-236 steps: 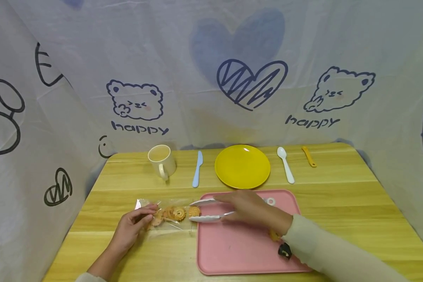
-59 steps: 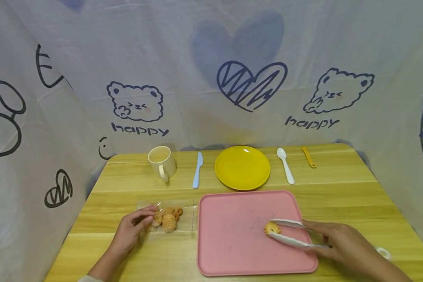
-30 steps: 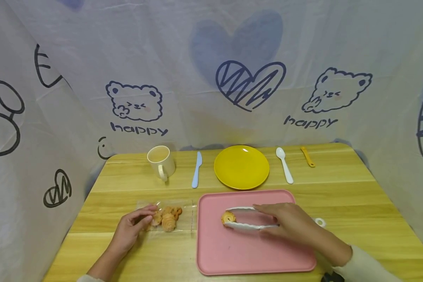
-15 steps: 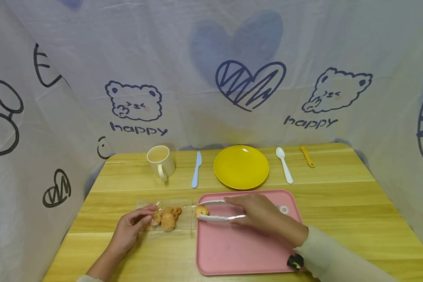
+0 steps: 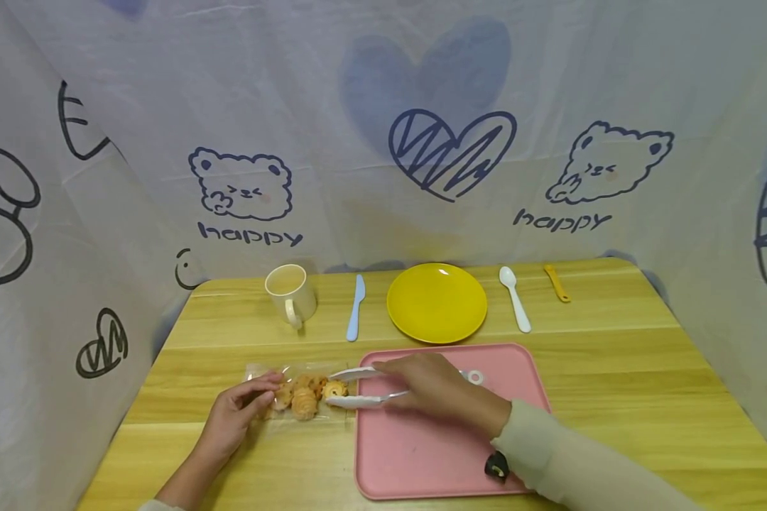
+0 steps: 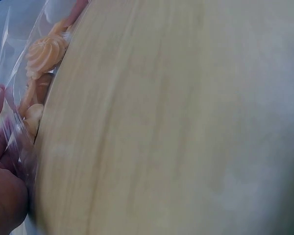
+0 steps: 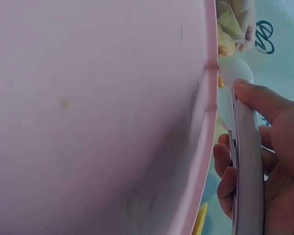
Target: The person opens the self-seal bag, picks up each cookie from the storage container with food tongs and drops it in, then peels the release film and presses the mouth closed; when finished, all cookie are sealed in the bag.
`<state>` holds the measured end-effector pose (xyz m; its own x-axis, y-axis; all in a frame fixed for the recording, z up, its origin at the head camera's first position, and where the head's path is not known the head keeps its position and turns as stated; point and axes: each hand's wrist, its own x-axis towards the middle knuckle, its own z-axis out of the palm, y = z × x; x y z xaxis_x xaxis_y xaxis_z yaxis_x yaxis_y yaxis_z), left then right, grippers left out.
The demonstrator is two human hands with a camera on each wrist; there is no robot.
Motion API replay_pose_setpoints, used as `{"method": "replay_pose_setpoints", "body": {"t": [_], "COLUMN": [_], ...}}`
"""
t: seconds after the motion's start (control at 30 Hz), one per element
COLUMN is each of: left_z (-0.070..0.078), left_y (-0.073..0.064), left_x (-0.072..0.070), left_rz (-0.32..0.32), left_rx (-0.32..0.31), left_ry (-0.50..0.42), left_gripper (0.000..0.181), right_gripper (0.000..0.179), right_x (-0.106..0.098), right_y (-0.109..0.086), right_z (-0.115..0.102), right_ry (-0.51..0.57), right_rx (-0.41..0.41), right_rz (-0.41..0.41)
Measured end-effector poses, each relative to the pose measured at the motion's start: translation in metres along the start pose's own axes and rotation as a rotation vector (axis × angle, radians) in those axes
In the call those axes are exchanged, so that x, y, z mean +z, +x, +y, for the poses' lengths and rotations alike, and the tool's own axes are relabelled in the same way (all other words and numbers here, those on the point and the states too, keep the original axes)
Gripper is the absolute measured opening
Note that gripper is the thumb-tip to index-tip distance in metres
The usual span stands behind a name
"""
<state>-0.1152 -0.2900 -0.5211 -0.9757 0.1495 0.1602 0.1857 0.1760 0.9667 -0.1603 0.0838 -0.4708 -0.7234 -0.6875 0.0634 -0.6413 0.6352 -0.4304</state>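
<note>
My left hand (image 5: 233, 415) pinches the left end of a clear plastic bag (image 6: 12, 63) lying on the table. Several cookies (image 5: 304, 404) are inside, one a piped swirl. From the right, my right hand (image 5: 431, 389) grips a pair of tongs (image 5: 356, 402) with white tips. A round ring-shaped cookie (image 5: 335, 390) sits between those tips, inside the bag's right end and close beside the other cookies. In the right wrist view, thumb and fingers (image 7: 264, 100) squeeze the tongs' metal arms across the tray's edge.
A pink tray (image 5: 422, 461) lies under the right forearm, its left rim next to the bag. Along the back stand a cream mug (image 5: 292, 294), a blue knife (image 5: 356, 309), a yellow plate (image 5: 437, 303), a white spoon (image 5: 515, 299) and a small yellow-orange utensil (image 5: 557, 283).
My right hand has carried the round cookie in the tongs from the tray's right side leftward into the bag. The left hand has kept its hold on the bag.
</note>
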Motion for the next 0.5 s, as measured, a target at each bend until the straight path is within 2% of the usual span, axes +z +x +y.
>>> {"method": "replay_pose_setpoints", "body": {"t": [0.27,0.5], "left_z": [0.002,0.002], "left_y": [0.000,-0.001], "left_x": [0.000,0.001], "left_rz": [-0.002,0.002], "left_rx": [0.019,0.010], "left_ry": [-0.005,-0.008], "left_gripper": [0.020,0.020], "right_gripper": [0.064,0.068], "right_x": [0.003,0.003], "right_y": [0.011,0.016], "right_z": [-0.008,-0.012], "right_ry": [-0.020,-0.054], "right_rx": [-0.005,0.006], "right_rz": [-0.027,-0.042]}}
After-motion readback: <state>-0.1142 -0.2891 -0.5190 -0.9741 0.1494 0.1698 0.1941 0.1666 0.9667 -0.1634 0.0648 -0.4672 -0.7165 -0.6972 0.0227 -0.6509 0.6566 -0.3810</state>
